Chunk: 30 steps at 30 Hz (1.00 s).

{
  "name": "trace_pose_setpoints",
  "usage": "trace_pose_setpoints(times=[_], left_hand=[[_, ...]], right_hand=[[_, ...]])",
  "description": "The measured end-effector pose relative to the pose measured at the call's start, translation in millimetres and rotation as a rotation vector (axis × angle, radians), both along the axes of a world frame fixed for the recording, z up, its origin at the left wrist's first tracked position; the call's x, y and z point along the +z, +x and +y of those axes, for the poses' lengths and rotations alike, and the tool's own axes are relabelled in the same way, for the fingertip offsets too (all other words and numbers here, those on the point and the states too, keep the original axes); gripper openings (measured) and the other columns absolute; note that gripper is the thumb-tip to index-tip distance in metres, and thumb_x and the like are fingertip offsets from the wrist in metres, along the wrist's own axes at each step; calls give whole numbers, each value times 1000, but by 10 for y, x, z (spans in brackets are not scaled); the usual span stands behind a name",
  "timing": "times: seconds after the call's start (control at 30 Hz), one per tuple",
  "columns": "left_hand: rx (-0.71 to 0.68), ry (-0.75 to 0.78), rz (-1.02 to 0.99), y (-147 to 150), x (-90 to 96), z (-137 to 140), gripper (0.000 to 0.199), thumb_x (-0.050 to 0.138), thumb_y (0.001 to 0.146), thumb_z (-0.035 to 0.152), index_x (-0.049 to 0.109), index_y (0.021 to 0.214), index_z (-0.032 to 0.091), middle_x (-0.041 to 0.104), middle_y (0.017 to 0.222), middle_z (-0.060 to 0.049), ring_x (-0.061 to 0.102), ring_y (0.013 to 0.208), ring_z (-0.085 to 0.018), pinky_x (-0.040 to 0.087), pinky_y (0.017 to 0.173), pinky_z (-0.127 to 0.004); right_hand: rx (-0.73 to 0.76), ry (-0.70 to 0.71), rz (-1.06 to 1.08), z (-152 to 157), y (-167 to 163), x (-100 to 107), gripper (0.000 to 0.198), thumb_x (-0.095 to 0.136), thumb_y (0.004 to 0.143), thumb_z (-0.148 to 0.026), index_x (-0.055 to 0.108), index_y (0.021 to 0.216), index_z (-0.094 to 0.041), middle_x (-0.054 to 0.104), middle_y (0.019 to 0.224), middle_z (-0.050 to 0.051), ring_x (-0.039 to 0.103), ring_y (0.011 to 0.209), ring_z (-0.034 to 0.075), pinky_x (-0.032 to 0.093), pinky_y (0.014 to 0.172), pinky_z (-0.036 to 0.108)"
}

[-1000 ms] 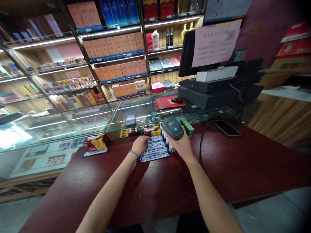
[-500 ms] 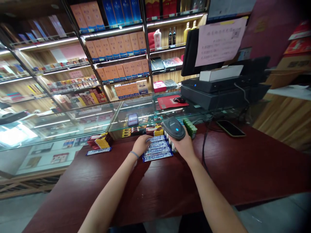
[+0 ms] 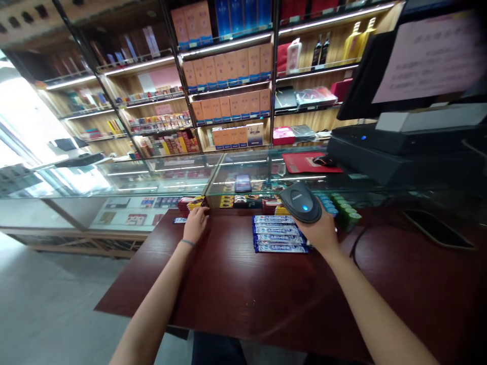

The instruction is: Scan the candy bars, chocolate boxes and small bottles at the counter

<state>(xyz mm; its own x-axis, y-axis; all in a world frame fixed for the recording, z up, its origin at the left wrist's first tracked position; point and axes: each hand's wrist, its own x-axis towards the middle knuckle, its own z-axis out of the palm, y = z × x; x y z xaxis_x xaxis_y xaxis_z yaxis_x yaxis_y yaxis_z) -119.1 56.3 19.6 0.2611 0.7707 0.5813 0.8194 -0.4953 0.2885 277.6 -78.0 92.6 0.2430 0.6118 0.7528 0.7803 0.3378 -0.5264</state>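
A: Begin at the left. What's there?

B: A glass case [image 3: 125,175], running from the left edge toward the centre. Right of it, a stack of packs [image 3: 185,204], red and yellow, sits at the back of the worktop [image 3: 228,289], left of centre in the frame. One blue sachet [image 3: 179,220] lies just in front of the stack.

A: And the left hand [image 3: 195,226]?

B: At the stack's near right side, fingers bent and fairly close together. I can't tell whether it grips a pack or only touches.

A: What comes next?

B: Just right of the frame's centre, a row of blue-and-white sachets [image 3: 279,234] lies flat on the worktop, overlapping. More red and yellow items [image 3: 271,205] sit behind them.

A: Then the right hand [image 3: 323,233]?

B: It's wrapped around a dark scanner [image 3: 302,202], right of centre, with a blue light showing on top. The scanner's near end overlaps the row's right end in view.

A: Beyond that?

B: Green containers [image 3: 346,210] in a line, then a monitor [image 3: 361,76] at upper right with a paper [image 3: 429,56] over it. Last, a phone [image 3: 439,228] lies near the right edge.
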Motion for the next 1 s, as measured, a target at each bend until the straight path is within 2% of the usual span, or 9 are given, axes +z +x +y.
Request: trace_pose_setpoints(times=[0.13,0.3,0.43,0.6,0.7,0.83,0.93,1.0], left_hand=[[114,-24,134,-500,-137,36,30,56,89,20,64,118,18,62,115,-14,58,110,-30,48,99,-45],[154,-100,245,-735,-256,21,36,52,89,15,63,122,19,62,120,-14,57,114,-29,46,101,-43],[206,-167,248,-742,-295,24,37,51,90,16,63,125,20,64,121,-15,58,114,-29,45,101,-42],[237,-217,207,-742,-282,2,31,55,91,20,65,120,21,67,115,-14,60,110,-30,43,100,-45],[202,-229,190,-752,-243,-37,25,58,91,22,69,113,25,68,113,-12,59,109,-29,44,99,-43],[96,-238,169,-694,-159,-114,19,56,93,26,73,103,24,70,104,-11,60,103,-26,46,96,-39],[42,-240,7,-529,-100,-186,23,52,96,32,73,98,23,70,100,-10,63,100,-24,48,96,-37],[4,-300,-240,-362,-74,-236,25,52,97,37,72,99,21,70,99,-8,65,98,-23,51,92,-34]], right_hand=[[-1,-3,-153,91,-90,-30,43,66,76,-39,63,113,-19,76,83,11,75,82,34,59,69,40],[57,-49,-275,51,-264,-141,38,64,74,-36,63,109,-21,74,74,7,73,65,29,55,57,34],[123,-133,-270,-70,-429,-248,37,64,72,-31,64,108,-24,74,78,6,72,64,28,54,58,34],[198,-250,-193,-132,-564,-343,41,65,69,-27,63,110,-27,76,87,6,73,76,30,56,66,36],[256,-298,-148,-134,-592,-392,45,66,70,-29,62,115,-27,76,90,5,74,81,30,57,68,35],[316,-365,-89,-146,-610,-441,40,67,75,-31,61,115,-28,77,89,4,75,82,28,55,66,32],[341,-395,-32,-160,-636,-444,38,65,77,-29,59,114,-27,76,89,3,75,85,27,54,66,31],[360,-415,-3,-170,-663,-430,38,65,78,-29,57,115,-27,77,94,4,74,87,27,54,66,30]])
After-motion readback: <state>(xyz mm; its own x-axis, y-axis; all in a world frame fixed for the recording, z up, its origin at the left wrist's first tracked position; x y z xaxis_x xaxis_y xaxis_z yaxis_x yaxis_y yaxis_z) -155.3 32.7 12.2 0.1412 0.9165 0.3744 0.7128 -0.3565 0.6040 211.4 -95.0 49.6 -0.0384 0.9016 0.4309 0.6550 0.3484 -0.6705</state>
